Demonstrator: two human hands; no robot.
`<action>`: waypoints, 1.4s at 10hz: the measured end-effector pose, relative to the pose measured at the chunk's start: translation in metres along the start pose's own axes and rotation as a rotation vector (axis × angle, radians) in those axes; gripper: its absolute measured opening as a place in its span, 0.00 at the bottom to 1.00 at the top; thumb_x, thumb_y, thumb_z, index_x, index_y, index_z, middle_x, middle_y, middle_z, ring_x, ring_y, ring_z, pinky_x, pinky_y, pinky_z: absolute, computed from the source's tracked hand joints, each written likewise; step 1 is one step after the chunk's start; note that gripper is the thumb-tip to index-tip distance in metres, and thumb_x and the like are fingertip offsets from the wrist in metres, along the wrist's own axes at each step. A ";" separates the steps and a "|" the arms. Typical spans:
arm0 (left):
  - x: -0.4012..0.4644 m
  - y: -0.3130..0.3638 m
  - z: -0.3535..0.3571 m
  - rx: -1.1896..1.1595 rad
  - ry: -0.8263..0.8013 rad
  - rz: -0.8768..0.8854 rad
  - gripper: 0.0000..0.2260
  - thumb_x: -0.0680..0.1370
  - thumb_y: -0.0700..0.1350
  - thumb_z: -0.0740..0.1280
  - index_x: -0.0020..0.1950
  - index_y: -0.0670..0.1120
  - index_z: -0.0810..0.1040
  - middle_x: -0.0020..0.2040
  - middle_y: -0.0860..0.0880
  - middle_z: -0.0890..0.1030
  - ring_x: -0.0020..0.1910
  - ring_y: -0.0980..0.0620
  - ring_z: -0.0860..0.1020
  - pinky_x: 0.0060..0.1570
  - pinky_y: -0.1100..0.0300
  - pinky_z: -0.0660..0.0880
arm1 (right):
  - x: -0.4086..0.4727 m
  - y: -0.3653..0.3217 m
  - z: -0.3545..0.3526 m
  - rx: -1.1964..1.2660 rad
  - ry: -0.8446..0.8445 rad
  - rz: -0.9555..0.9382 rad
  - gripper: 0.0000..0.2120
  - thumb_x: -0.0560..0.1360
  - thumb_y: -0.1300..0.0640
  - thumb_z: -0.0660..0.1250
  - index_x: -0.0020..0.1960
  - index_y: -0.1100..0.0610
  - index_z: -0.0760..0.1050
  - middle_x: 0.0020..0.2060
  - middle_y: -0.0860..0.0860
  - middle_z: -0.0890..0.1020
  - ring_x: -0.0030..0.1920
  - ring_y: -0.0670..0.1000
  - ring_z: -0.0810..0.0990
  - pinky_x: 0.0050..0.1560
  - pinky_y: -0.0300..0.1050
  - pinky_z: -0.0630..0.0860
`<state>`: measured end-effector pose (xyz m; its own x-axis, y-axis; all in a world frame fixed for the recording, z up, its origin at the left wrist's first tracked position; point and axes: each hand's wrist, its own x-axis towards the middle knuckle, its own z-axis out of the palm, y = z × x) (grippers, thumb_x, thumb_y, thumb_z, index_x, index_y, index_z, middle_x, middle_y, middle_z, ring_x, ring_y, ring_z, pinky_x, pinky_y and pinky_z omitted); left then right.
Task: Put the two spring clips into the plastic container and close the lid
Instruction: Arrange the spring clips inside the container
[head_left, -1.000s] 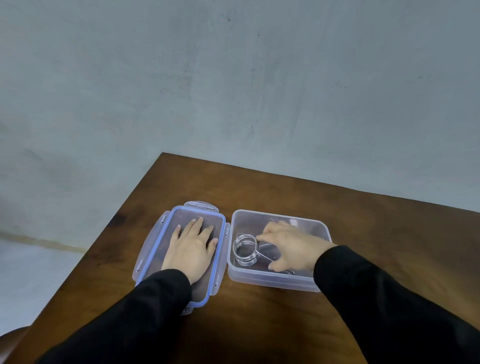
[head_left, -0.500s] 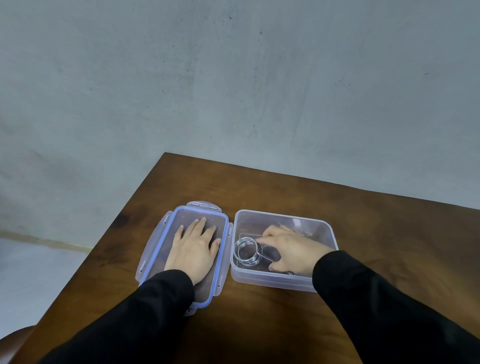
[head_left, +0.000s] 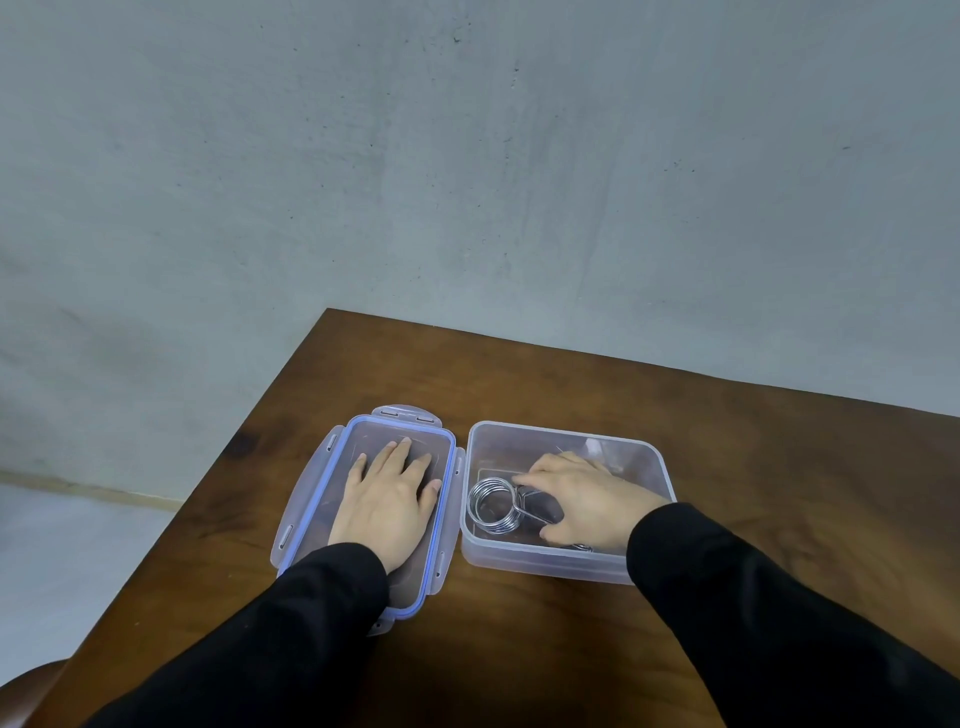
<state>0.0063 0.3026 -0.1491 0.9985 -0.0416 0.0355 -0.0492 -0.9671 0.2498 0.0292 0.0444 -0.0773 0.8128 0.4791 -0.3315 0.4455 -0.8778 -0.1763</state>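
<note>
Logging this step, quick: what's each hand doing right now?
Left hand: open, flat on the lid.
Right hand: inside the container, fingers on a spring clip; grip cannot be told.

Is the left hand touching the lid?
Touching. The head view shows the left hand lying flat, palm down with fingers spread, right on the lid, no gap between them.
</note>
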 end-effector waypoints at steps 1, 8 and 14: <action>0.000 0.000 0.000 0.001 -0.002 0.001 0.23 0.83 0.59 0.48 0.76 0.54 0.66 0.78 0.50 0.65 0.78 0.50 0.59 0.77 0.47 0.49 | 0.000 -0.001 -0.003 0.012 0.004 -0.003 0.31 0.76 0.51 0.70 0.77 0.44 0.65 0.68 0.45 0.72 0.68 0.51 0.67 0.68 0.51 0.67; 0.000 0.001 0.000 0.007 0.003 0.000 0.24 0.83 0.59 0.47 0.76 0.54 0.67 0.78 0.49 0.65 0.78 0.49 0.60 0.77 0.46 0.51 | 0.001 0.002 0.009 -0.008 0.022 0.005 0.35 0.77 0.46 0.71 0.80 0.46 0.61 0.75 0.47 0.68 0.74 0.52 0.64 0.75 0.54 0.60; -0.001 0.001 -0.002 0.003 -0.001 0.004 0.24 0.83 0.59 0.48 0.76 0.54 0.66 0.78 0.49 0.65 0.78 0.50 0.59 0.77 0.47 0.50 | -0.009 0.011 0.004 0.087 0.091 0.022 0.24 0.78 0.48 0.67 0.73 0.48 0.70 0.66 0.45 0.72 0.61 0.44 0.67 0.66 0.44 0.70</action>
<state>0.0049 0.3022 -0.1467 0.9983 -0.0455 0.0359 -0.0529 -0.9676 0.2468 0.0253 0.0300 -0.0799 0.8544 0.4546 -0.2515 0.3959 -0.8832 -0.2514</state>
